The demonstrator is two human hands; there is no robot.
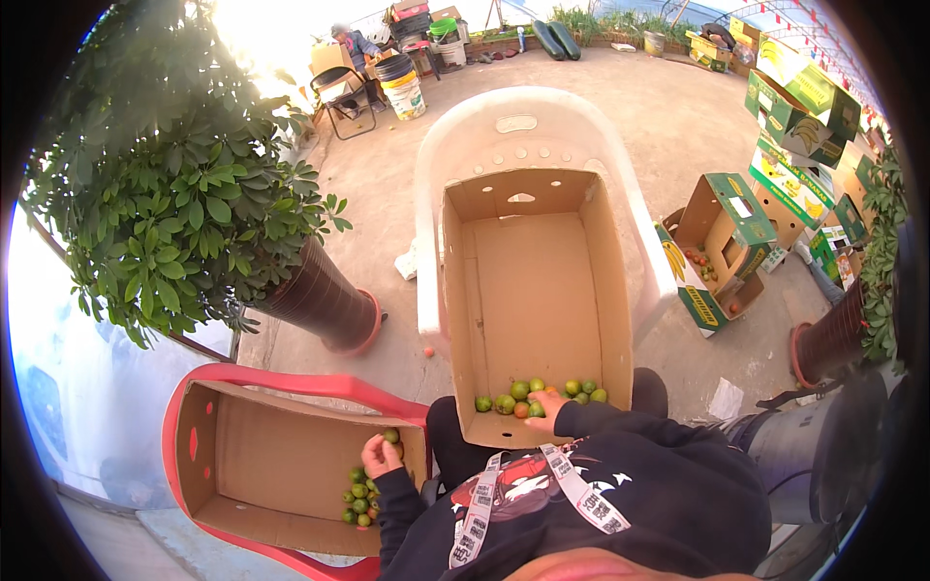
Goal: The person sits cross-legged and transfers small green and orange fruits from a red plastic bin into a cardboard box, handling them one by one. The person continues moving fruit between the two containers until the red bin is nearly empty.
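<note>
Straight ahead, a tall-walled cardboard box (538, 283) rests across a pale plastic armchair (603, 138) and my lap. Green and reddish tomatoes (519, 390) lie along its near end. My right hand (550, 411) reaches in there, fingers and thumb around a green tomato (536, 410). To the left, a second cardboard box (283, 465) sits in a red plastic armchair (290, 378). My left hand (381, 456) is over its right end, fingers bent beside a green tomato (391, 435); whether it grips that one is unclear. Below it several green tomatoes (360, 492) are piled, partly hidden by my sleeve.
A large potted plant (320, 298) stands at the left. Banana cartons (792, 174) are stacked at the right; an open carton (716, 247) holds reddish tomatoes. One small tomato (429, 352) lies on the concrete floor. Far back, a person (356, 47) sits near buckets (402, 94) and a folding chair (345, 102).
</note>
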